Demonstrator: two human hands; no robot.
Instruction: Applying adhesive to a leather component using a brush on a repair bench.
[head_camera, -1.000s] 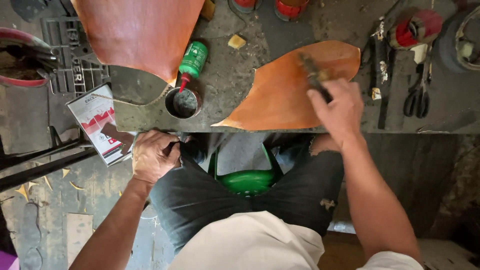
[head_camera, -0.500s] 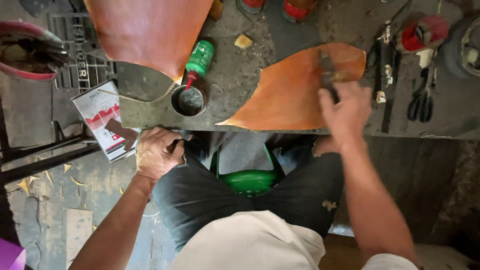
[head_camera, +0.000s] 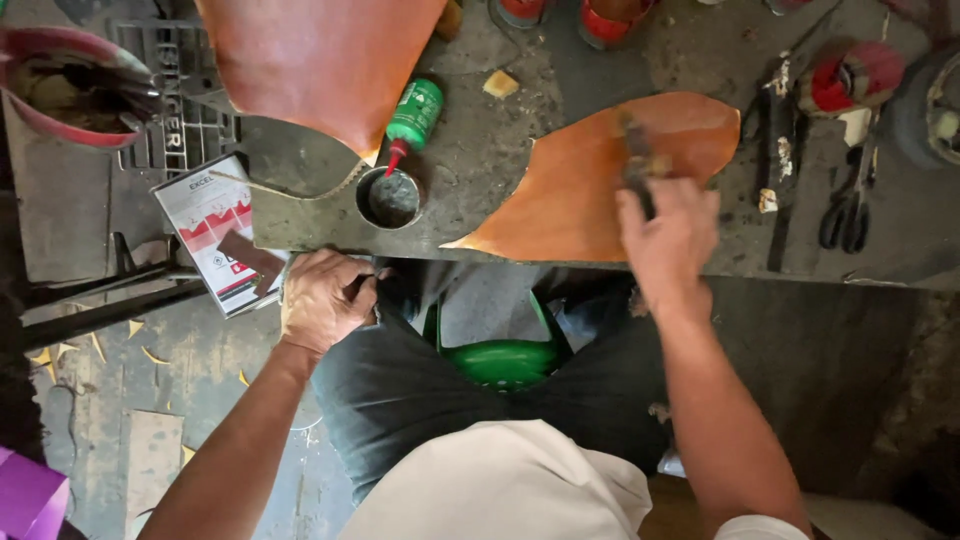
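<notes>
My right hand (head_camera: 672, 240) grips a dirty brush (head_camera: 636, 160) and presses its bristles on an orange-brown leather piece (head_camera: 580, 190) lying at the worktable's front edge. My left hand (head_camera: 325, 297) rests closed on my left knee, beside the table edge, and I cannot see anything in it. A small round tin of dark glue (head_camera: 390, 197) sits left of the leather piece, with a green squeeze bottle (head_camera: 412, 115) lying just behind it. A larger reddish leather piece (head_camera: 320, 60) lies at the far left of the table.
Black scissors (head_camera: 850, 205) and dark tools (head_camera: 775, 140) lie to the right, near a red-rimmed round tin (head_camera: 850, 75). A flat printed can (head_camera: 215, 230) sits at the table's left corner. A green stool (head_camera: 500, 355) shows between my knees. Leather scraps litter the floor (head_camera: 120, 350).
My right hand has drawn the brush rightward and back across the orange leather piece. My left hand has stayed on my knee.
</notes>
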